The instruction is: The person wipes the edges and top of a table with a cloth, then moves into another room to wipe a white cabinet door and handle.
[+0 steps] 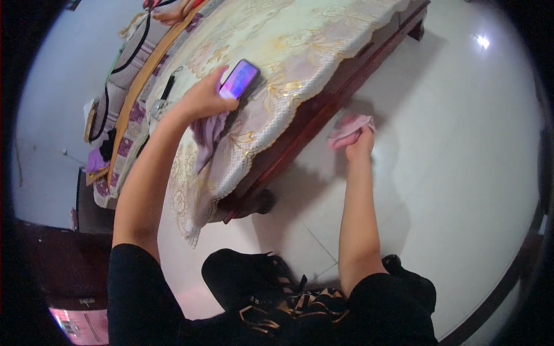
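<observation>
My left hand (205, 97) grips the lower end of a smartphone (240, 80) with a lit screen, low over the lace-edged tablecloth (242, 26). A mauve cloth (207, 138) hangs or lies below that hand; whether the fingers also hold it, I cannot tell. Away from the table, above the tiled floor, my right hand (361, 142) clutches a crumpled pink cloth (346, 132), slightly blurred. To the left of the phone lie a slim black object with a wrist loop (169, 86) and a small clear item (158, 109), partly behind my left forearm.
The tablecloth drapes over a dark red wooden table (298, 134). Beyond it stands a sofa with a wooden rail (143, 86), a black cable (138, 52) and a purple item (97, 160). Pale floor tiles (446, 142) extend to the right. A pink box (82, 326) sits at lower left.
</observation>
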A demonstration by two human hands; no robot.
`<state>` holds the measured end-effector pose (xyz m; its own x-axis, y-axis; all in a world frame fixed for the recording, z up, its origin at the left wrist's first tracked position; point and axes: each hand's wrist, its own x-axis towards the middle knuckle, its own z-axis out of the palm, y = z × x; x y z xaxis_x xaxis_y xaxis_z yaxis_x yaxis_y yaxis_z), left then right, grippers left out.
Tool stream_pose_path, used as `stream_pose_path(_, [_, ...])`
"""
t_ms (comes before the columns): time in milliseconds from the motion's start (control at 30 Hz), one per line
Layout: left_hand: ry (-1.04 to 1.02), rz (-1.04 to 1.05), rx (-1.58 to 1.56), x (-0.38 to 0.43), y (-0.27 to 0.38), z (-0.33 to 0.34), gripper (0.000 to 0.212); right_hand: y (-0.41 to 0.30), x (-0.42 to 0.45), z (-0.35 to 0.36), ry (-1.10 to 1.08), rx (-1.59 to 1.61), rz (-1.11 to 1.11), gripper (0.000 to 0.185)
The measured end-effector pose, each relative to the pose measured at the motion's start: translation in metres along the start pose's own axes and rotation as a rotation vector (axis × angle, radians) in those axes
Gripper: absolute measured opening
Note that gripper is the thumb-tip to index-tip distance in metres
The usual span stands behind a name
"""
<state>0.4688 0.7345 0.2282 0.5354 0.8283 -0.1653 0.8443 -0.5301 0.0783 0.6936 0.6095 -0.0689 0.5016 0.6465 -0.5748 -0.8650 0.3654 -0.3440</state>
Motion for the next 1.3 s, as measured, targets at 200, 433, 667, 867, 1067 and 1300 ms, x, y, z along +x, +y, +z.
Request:
stream_pose_path(200, [0.024, 0.064, 0.020, 0.061, 0.026, 0.002, 0.083, -0.021, 0.035, 0.047, -0.116, 0.060, -0.105, 0.024])
stream_pose_path(433, [0.347, 0.310, 0.050, 0.055, 0.107, 0.027, 0.061, 0.108, -0.034, 0.038, 0.003, -0.840, -0.927, 0.035])
stream_pose_path(667, [0.374, 0.475, -0.029, 0.037, 0.125, 0.061, 0.040, 0.081, -0.001, 0.054, -0.118, -0.658, -0.941, 0.042])
stream_pose_path(867, [0.398, 0.560, -0.056, 0.051, 0.131, 0.062, 0.038, -0.020, 0.123, 0.090, -0.075, -0.546, -1.012, 0.035])
stream_pose_path(1067, [0.327, 0.505, -0.032, 0.046, 0.124, 0.059, 0.038, 0.091, -0.010, 0.067, -0.038, -0.685, -0.886, 0.038])
stream_pose_path(1300, [0.351, 0.544, -0.044, 0.051, 0.133, 0.059, 0.041, 0.009, 0.082, 0.082, -0.034, -0.896, -0.970, 0.040])
